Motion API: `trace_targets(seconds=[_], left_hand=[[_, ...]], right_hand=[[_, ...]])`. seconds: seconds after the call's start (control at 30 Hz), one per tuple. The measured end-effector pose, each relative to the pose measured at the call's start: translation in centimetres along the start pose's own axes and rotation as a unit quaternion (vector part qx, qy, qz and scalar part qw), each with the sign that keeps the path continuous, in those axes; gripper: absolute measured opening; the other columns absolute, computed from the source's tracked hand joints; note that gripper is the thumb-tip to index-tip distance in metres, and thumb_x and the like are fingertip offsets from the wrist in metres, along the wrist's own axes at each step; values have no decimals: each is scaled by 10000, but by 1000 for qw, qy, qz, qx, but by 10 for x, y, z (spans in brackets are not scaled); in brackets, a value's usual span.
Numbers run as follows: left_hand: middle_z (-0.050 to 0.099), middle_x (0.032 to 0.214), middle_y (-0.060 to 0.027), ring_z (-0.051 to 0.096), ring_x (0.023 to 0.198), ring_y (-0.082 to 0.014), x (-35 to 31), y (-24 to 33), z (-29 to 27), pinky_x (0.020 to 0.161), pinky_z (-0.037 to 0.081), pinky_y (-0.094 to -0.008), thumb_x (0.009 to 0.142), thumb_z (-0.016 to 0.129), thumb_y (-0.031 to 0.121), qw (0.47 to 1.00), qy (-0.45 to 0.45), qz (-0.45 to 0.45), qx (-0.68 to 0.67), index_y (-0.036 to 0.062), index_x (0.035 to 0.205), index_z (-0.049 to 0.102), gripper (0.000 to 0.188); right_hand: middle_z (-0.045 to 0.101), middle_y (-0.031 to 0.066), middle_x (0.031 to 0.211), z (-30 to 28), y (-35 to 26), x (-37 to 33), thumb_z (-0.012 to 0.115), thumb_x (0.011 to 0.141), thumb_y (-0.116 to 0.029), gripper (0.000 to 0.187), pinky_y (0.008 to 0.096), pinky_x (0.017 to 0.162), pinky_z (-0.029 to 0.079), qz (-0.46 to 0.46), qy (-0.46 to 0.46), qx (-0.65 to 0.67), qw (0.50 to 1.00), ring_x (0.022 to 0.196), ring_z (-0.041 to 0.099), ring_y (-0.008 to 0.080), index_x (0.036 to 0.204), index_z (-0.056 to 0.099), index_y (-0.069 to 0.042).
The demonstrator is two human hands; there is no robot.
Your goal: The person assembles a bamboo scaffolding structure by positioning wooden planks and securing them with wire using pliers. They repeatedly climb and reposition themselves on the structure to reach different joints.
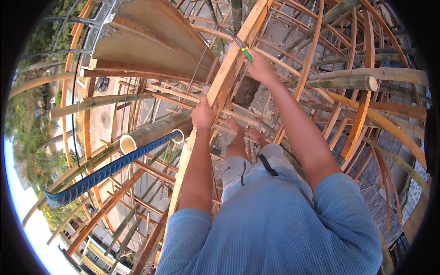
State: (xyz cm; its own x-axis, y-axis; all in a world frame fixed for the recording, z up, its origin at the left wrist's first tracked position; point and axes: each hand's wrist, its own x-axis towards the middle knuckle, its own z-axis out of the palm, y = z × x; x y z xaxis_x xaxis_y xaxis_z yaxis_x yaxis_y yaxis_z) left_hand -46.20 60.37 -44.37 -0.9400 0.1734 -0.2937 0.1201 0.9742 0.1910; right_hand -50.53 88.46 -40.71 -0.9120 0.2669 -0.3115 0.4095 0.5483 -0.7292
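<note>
My left hand (204, 114) is wrapped over a long squared timber beam (225, 82), which runs from the top of the view down past my left forearm. Farther along the beam, my right hand (261, 68) grips pliers (247, 54) by their green and yellow handles. Their dark metal jaws point up and to the left, over the beam's face. Whether the jaws touch the wood, I cannot tell. My bare feet (233, 124) show below, between the arms, among the scaffold timbers.
A dark blue ribbed bar (114, 172) with a bent end juts out at left, beside cut bamboo poles (153, 131). Board formwork (151, 46) hangs at upper left. Crossing timbers and a bamboo pole (343, 83) fill the right, with ground far below.
</note>
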Motion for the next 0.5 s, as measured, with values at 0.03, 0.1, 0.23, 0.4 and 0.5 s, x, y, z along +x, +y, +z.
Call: trace_targets(seconds=[0.03,0.1,0.23,0.4,0.5], left_hand=[[741,898,-233,723,844,-452,-1,-1,0,744,568,-556,952,663,531,1000,-4,-1,-5,87,1136,542,496],[739,889,-236,720,838,-456,-2,-2,1,738,563,-559,952,664,524,1000,-2,-2,-16,85,1111,544,482],[736,889,-242,716,832,-462,-2,-3,0,732,558,-562,954,663,517,1000,3,0,-17,86,1090,545,467],[724,854,-251,706,785,-470,-1,4,-1,693,549,-571,969,634,533,1000,-4,-2,6,89,1087,513,475],[720,843,-234,707,766,-460,0,7,-2,676,552,-560,977,625,538,1000,9,12,10,83,1077,512,479]], right_hand=[[669,246,1180,3,-4,5,591,1017,-202,243,525,931,510,-26,35,-11,999,1146,645,431,1247,631,-134],[661,234,1168,10,-11,17,619,1026,-275,274,526,923,517,-93,109,-26,989,1131,646,436,1275,659,-169],[652,226,1124,25,-17,36,649,1014,-377,376,521,911,529,-73,76,-64,992,1093,655,430,1360,659,-229],[650,186,1124,39,-14,39,644,1010,-423,418,511,933,528,6,71,-73,995,1099,656,403,1395,638,-260],[640,174,1165,44,-16,39,638,1013,-402,417,512,933,528,23,95,-31,995,1116,651,400,1395,607,-239]])
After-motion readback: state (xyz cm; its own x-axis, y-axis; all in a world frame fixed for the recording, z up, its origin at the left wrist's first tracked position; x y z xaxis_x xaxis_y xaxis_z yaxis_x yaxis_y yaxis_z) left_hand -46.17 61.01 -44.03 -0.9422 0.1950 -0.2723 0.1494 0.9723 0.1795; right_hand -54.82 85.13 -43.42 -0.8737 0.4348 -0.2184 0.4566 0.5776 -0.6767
